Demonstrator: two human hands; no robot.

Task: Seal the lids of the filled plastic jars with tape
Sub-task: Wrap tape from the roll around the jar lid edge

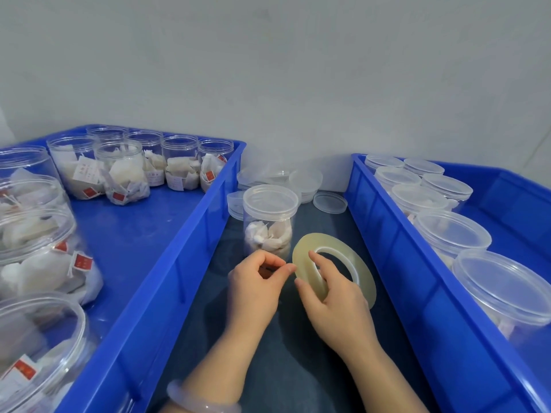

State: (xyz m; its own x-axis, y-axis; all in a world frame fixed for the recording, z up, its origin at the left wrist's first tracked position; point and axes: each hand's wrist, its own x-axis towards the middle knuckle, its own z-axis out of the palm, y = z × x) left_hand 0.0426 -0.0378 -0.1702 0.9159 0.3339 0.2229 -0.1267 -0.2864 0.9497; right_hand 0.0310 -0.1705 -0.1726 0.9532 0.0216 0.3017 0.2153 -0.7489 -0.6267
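Note:
A lidded clear plastic jar (269, 220) filled with white sachets stands on the dark table between two blue crates. Just in front of it, my right hand (334, 305) grips a flat roll of clear tape (354, 263), fingers hooked through its core. My left hand (256, 284) pinches at the roll's left edge with thumb and fingertips, apparently on the tape's free end, though the strip is too clear to make out.
The left blue crate (185, 234) holds several filled jars without lids. The right blue crate (393, 248) holds several lidded jars. Loose clear lids (330, 202) lie stacked behind the jar near the grey wall.

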